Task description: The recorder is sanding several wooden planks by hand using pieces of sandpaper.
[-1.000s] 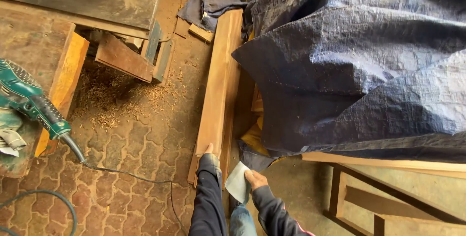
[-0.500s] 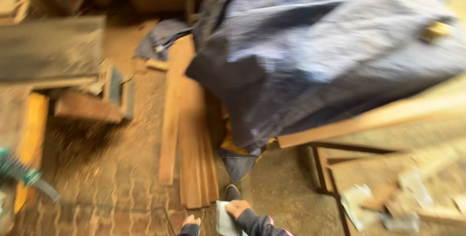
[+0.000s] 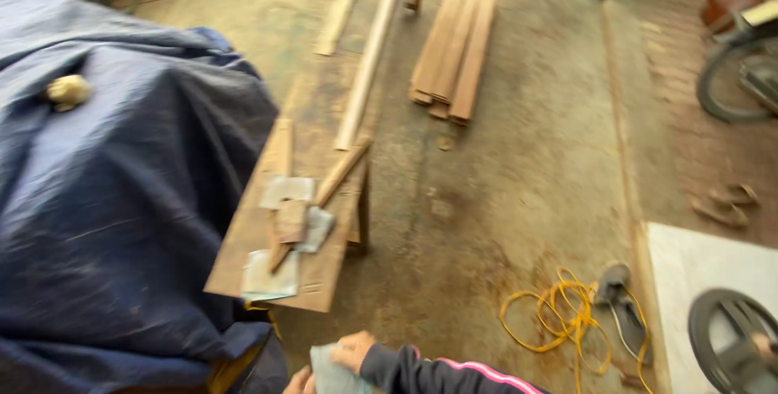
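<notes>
Near the bottom edge, right hand [image 3: 354, 351] gripped a grey sandpaper sheet [image 3: 332, 376]; left hand [image 3: 297, 383], mostly cropped, touched it, grip indeterminate.

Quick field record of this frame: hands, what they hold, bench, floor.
right hand: grips a pale sheet, dark sleeve with pink stripe
left hand: at frame edge, touching the same sheet; grip unclear
bench: wooden, carries sheets and wood offcuts
tarp: blue, draped over a bulky load beside the bench
floor: stacked planks, yellow cord
</notes>
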